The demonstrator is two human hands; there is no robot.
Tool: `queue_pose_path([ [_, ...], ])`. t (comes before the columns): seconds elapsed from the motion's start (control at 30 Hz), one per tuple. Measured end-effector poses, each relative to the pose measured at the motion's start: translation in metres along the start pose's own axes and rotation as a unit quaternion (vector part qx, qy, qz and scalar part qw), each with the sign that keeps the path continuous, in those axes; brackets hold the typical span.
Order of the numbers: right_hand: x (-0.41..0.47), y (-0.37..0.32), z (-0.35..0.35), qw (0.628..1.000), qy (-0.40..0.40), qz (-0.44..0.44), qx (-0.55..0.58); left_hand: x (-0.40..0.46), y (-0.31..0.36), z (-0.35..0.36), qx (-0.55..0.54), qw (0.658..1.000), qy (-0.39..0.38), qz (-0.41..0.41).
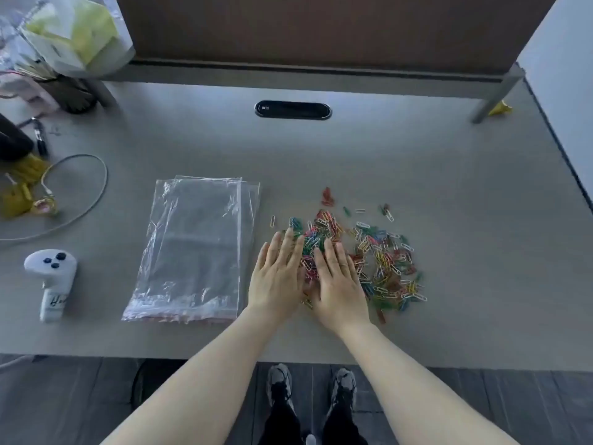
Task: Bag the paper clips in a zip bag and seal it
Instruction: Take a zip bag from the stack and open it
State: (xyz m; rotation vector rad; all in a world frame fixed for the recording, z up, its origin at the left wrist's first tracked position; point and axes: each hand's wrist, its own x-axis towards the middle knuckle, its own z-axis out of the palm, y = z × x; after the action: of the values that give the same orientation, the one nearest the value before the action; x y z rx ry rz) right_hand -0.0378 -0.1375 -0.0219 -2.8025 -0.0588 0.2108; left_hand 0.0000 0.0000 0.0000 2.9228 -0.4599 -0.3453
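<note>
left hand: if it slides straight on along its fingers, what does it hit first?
The left hand points away, slightly right; its fingertips already meet the paper clips at the pile's left edge. Contact height is unclear.

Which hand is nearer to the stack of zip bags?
Left. The left hand lies just right of the zip bags; the right hand rests farther right, on the paper clips.

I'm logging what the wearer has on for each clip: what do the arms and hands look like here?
Both forearms are bare, with no sleeves in view. The left hand and right hand wear no gloves or watch; a ring cannot be made out.
</note>
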Motion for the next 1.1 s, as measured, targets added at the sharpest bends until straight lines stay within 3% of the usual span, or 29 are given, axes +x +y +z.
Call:
queue_pose_path([
  [0.6, 0.003, 0.009, 0.025, 0.998, 0.004, 0.0, -0.064, -0.001, -0.015, 0.04, -0.022, 1.0, 0.02, 0.01],
  [0.8, 0.008, -0.022, 0.01, 0.999, 0.031, -0.034, -0.011, -0.014, -0.032, 0.022, -0.059, 0.998, 0.03, 0.002],
  [1.1, 0.009, -0.097, 0.011, 0.989, 0.04, -0.121, 0.077, -0.068, -0.1, -0.003, -0.095, 0.991, 0.044, -0.084],
])
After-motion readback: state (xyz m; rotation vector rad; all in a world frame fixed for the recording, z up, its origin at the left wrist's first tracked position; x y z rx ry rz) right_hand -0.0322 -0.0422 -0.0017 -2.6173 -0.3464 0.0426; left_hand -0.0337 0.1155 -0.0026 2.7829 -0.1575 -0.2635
